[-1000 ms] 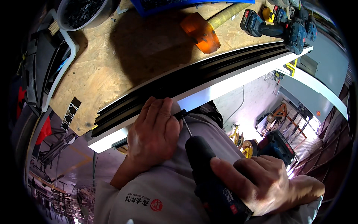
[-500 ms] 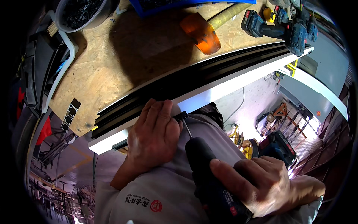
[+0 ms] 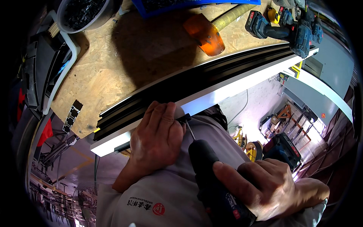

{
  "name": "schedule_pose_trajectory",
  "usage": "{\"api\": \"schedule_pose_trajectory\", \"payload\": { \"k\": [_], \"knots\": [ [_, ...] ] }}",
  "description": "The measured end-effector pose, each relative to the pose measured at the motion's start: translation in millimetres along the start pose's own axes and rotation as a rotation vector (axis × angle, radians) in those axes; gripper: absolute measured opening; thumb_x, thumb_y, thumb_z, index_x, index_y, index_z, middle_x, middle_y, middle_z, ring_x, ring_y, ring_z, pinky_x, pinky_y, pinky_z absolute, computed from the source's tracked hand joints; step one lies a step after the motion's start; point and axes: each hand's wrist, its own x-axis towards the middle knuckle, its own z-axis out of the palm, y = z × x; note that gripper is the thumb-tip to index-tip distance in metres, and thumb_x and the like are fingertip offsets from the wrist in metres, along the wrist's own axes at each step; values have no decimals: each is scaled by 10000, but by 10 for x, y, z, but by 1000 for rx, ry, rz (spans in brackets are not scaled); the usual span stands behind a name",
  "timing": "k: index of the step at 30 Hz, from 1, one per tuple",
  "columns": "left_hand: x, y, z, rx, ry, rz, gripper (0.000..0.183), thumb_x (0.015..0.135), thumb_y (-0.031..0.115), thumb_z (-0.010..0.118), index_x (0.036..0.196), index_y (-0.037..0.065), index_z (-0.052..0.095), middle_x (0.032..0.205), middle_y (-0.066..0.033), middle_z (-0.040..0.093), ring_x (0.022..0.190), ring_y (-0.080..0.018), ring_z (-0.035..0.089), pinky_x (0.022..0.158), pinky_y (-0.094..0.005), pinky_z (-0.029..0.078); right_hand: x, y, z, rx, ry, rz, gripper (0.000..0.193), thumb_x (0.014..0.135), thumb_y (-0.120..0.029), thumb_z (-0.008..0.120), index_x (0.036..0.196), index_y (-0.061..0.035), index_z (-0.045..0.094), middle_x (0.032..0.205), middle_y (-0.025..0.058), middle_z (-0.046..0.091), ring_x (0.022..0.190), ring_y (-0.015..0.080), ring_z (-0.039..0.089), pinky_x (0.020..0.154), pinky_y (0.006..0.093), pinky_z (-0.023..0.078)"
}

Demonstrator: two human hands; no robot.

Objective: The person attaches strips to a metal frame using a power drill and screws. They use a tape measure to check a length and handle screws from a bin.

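A long frame profile (image 3: pixel 234 86), black grooved on top with a white side face, lies along the near edge of the wooden workbench. My left hand (image 3: pixel 157 136) is closed at its white face, fingers pressed together over the edge, with a small black piece (image 3: pixel 183 118) held against the profile; part of that piece is hidden by the hand. In my right hand (image 3: pixel 261 185) is a dark cordless drill (image 3: pixel 206 166), pointing up and away from me. Its thin metal bit (image 3: pixel 191 130) reaches the black piece; whether the tip sits in a screw is too small to tell.
An orange-headed mallet (image 3: pixel 206 36) lies beyond the profile. Several cordless tools (image 3: pixel 280 30) are grouped at the far right, one overhanging the profile's end. At the back are a tub of small black parts (image 3: pixel 81 15) and a blue bin (image 3: pixel 170 8). A short profile offcut (image 3: pixel 72 117) rests at the left edge.
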Motion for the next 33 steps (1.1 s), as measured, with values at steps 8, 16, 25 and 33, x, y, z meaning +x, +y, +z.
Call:
{"api": "schedule_pose_trajectory", "payload": {
  "k": [8,16,25,33],
  "knots": [
    [41,-1,-23,2,-16,7,249,923,135,731,846,-26,558,1122,-338,717,984,-465,734,929,-610,617,30,36,-34,-21,-9,-39,678,891,-341,809,1414,52,630,687,15,592,507,131,578,440,308,431],
    [28,51,-47,-3,-28,-35,192,883,102,720,866,-16,570,1165,-325,712,1034,-464,724,985,-570,605,16,1,-123,-100,-78,-40,721,834,-220,834,1431,101,589,697,55,602,529,196,618,459,338,461],
    [18,14,-60,27,27,18,273,830,103,799,936,-10,574,1224,-267,695,1098,-467,678,940,-521,586,-83,-81,-260,38,-129,94,843,780,-154,861,1536,18,529,996,219,756,812,382,786,695,453,617],
    [-1,49,-33,103,-4,-28,323,840,150,818,1048,-11,632,1262,-228,704,1130,-423,680,929,-508,581,-234,-216,-300,3,-50,98,792,717,-76,863,1468,-28,616,1087,232,785,940,390,794,830,423,617]
  ]
}}
